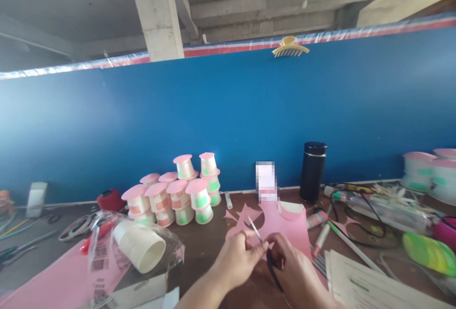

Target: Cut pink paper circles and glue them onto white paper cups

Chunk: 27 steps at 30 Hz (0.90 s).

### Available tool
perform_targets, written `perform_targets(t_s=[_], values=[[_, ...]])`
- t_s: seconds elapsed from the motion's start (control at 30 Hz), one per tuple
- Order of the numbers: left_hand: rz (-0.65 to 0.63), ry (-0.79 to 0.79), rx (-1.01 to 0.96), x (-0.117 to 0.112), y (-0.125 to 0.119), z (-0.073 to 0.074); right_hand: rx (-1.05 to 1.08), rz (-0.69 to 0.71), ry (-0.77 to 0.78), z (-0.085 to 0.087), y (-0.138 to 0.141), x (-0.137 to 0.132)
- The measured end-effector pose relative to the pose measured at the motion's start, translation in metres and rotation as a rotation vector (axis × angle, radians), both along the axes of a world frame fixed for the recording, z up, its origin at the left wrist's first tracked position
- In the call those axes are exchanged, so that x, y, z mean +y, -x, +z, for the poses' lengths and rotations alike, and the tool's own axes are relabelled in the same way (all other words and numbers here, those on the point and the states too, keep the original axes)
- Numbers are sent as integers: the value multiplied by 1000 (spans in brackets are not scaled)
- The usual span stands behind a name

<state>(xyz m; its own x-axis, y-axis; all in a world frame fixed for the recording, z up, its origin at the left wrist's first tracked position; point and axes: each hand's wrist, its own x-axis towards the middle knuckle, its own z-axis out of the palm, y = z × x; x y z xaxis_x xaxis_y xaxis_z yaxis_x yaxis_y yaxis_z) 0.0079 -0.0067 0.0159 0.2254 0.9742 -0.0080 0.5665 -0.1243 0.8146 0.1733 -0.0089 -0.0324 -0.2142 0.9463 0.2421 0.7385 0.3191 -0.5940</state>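
Just in front of me, my left hand (235, 257) and my right hand (294, 268) meet with fingertips pinched close together. My right hand grips a thin scissors-like tool (255, 229) with a pale, narrow blade pointing away and a black part trailing below the fingers. The left thumb and fingers are closed beside that blade; what lies between them is hidden. Behind both hands lies a pink paper sheet (290, 228) with rounded cut-outs along its edge. Pointed pink scraps (245, 215) are scattered at its left.
Stacked paper cups with pink discs (185, 195) stand left of centre; nested white cups (140, 245) lie in a plastic bag. A black flask (313, 171) stands by the blue partition (228, 109). Right are cables, green discs (429, 253), printed sheets (377, 283) and more stacked cups (416, 171).
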Motion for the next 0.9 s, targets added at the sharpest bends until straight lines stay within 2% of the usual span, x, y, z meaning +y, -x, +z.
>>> perform_targets(t_s=[0.1,0.23,0.4,0.57,0.67,0.73,0.8,0.9], values=[[60,-82,-24,-19,-7,-16,-74,18,-9,0,5,-10],[132,-108,74,-28,-4,-22,-106,95,11,3,13,-18],[146,-64,98,-27,4,-26,-74,271,57,11,13,-17],[128,-14,-26,-25,10,-43,-41,404,118,25,2,-18],[195,28,-99,-21,20,-54,-2,519,146,34,0,-20],[275,51,-148,-18,29,-58,16,575,103,35,0,-19],[322,87,-208,-15,38,-58,-4,475,-3,31,-1,-16],[373,93,-189,-10,48,-56,1,133,-132,24,-12,-5]])
